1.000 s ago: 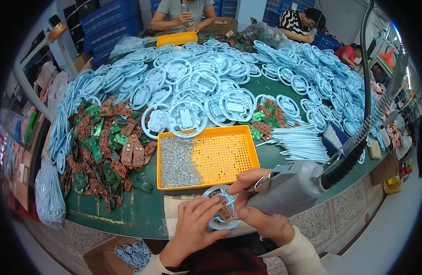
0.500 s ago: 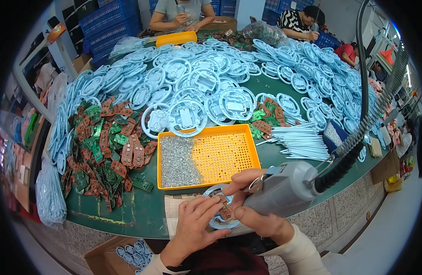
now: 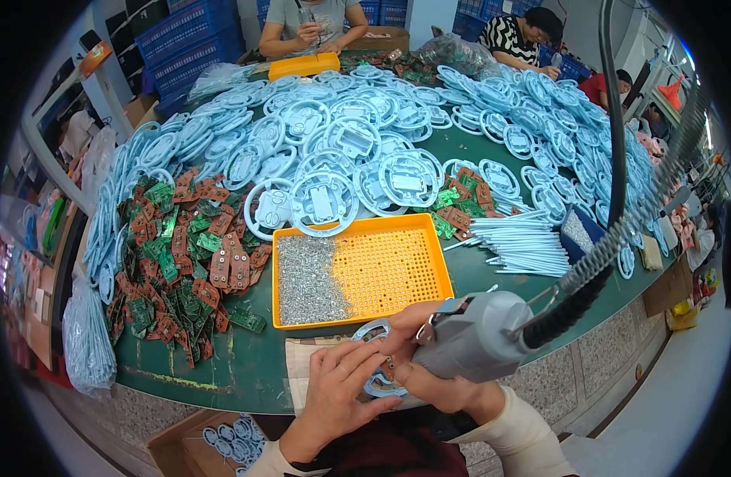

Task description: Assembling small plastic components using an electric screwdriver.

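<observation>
On the near edge of the table lies a light blue round plastic frame with a brown circuit board inside it. My left hand grips the frame from its left side, fingertips resting by the board. A grey electric screwdriver is in my right hand, tilted over the frame. My right fingers wrap its front end and hide the tip and most of the board. Just beyond, an orange tray holds a heap of small silver screws on its left side.
Brown and green circuit boards pile up at left. Light blue frames heap across the far table. White-blue sticks and a blue screw box lie right. A coiled cable hangs at right. Two people work opposite.
My right hand and the screwdriver have shifted slightly left and down, covering more of the circuit board. My left hand stays on the frame.
</observation>
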A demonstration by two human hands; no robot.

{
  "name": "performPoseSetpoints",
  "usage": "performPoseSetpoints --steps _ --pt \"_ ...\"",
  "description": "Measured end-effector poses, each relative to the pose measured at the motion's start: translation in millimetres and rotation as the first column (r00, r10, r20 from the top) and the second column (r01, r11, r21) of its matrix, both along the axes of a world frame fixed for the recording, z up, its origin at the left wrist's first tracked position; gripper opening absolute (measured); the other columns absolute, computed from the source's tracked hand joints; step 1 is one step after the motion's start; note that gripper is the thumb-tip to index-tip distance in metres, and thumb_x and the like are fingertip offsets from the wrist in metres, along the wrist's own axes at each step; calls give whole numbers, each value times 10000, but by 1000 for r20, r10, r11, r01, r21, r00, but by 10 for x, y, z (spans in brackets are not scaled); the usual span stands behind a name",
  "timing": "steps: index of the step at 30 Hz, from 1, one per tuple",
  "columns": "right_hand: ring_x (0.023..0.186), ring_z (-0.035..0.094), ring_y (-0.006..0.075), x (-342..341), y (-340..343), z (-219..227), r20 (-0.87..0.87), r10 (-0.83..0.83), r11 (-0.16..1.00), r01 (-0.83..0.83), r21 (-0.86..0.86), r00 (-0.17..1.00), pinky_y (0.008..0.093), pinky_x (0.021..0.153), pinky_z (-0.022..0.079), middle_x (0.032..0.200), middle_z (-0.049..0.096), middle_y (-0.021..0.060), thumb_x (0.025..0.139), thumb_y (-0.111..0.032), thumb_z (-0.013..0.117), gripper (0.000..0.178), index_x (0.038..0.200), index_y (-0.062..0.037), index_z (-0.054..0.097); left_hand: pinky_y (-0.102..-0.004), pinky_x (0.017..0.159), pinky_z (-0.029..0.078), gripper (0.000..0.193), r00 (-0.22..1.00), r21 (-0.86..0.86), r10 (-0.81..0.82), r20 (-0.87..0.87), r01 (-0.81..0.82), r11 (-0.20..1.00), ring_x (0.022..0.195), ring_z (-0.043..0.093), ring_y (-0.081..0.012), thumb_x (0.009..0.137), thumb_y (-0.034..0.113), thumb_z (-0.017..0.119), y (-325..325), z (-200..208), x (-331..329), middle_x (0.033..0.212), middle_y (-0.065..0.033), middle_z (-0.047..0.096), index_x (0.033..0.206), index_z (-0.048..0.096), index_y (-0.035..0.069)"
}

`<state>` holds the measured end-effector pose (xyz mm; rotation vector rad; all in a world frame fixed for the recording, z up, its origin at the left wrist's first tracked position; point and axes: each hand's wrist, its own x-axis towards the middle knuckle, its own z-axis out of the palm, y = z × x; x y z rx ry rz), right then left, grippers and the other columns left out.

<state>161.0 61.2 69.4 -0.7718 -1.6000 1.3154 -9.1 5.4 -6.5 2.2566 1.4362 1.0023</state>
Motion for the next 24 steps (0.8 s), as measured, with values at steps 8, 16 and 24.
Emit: performPoseSetpoints --steps 8,16,24 --pt "707 620 180 42 101 -75 26 167 943 -167 287 986 306 658 500 803 635 103 706 27 667 372 1061 -2 559 -385 867 364 646 999 26 29 -22 -28 999 1115 525 -223 600 345 830 -20 -18 18 1240 -18 589 1159 622 97" --pt "611 600 156 152 276 -15 -168 337 941 -325 97 926 240 525 466 890 656 128 702 -90 733 391 1055 19 604 -375 855 368 621 997 24 -1 -73 3 1000 1099 530 -217 596 353 829 22 77 53 1222 -11 595 1131 636 103" --pt "669 586 106 275 672 367 -420 -139 973 203 111 897 212 545 490 940 630 149 748 49 620 426 1158 16 511 -384 893 383 643 997 -30 35 -64 -37 999 1080 526 -251 599 384 829 -27 95 80 1214 -40 593 1139 633 95"
